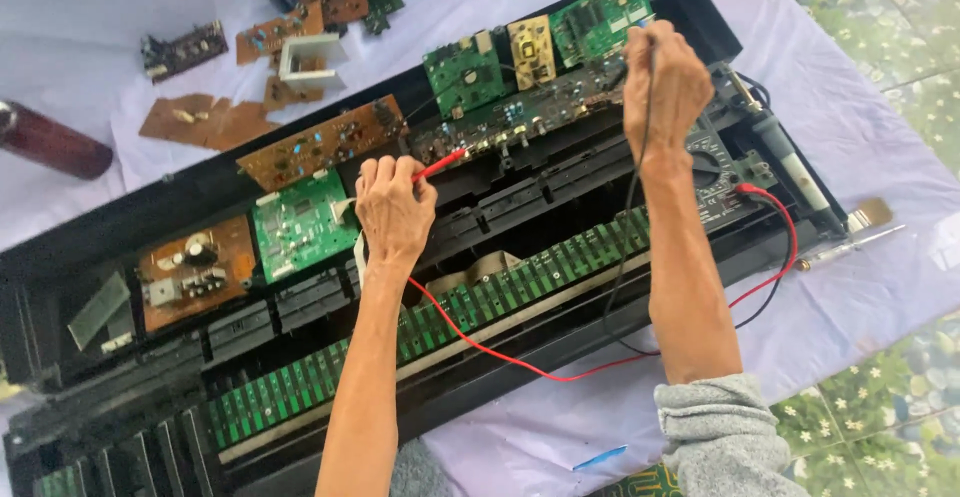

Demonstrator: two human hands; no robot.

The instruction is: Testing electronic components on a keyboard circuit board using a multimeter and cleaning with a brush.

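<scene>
My left hand (393,207) grips a red test probe (440,164) whose tip touches the dark circuit board (520,117) in the middle of a long opened black electronic case (150,207). A red lead (520,362) runs from it across the green strip boards (500,292). My right hand (665,82) holds a black probe with a black lead (625,227), pressed down near the green board (600,17) at the case's far right. A multimeter (720,172) lies just right of my right wrist.
Several loose brown circuit boards (270,42) lie on the white cloth at the back. A dark red bottle (50,142) lies far left. A soldering iron (795,172), a brush (868,215) and a screwdriver (850,247) rest at the right. Patterned green floor tiles (900,57) border the cloth.
</scene>
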